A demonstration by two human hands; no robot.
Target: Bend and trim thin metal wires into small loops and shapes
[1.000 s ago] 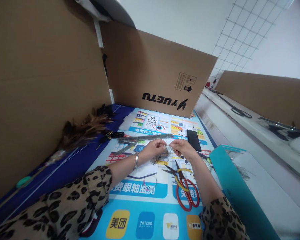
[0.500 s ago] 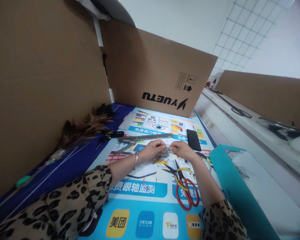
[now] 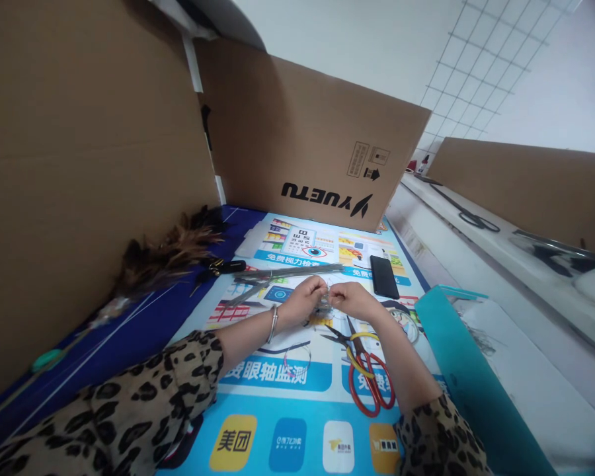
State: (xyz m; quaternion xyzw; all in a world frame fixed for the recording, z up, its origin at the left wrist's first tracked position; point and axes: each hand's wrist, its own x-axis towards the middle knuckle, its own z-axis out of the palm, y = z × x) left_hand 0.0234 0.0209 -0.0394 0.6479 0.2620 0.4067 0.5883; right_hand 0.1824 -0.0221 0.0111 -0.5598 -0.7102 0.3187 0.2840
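Observation:
My left hand (image 3: 303,301), with a silver bangle at the wrist, is closed with thumb and fingers pinched together. Close beside it, my right hand (image 3: 356,301) is pinched too. Thin grey wires (image 3: 322,305) form a small tangle at and below the fingertips, and both hands grip it; the exact strands are too fine to make out. Just behind the hands lies a bundle of long, straight grey wires (image 3: 302,271). Nearer me, red-handled scissors (image 3: 377,390) and a yellow-handled cutting tool (image 3: 353,347) lie across each other.
A black phone (image 3: 384,277) rests behind my right hand. On the right stands a teal-edged box (image 3: 456,350) with loose wires in it. A feather duster (image 3: 173,254) and a black-handled tool (image 3: 223,266) lie on the left. Cardboard panels (image 3: 297,132) wall the table.
My right hand has shifted slightly left and turned, its fingers curling in closer to my left hand. The left hand has barely moved; the tools stay put.

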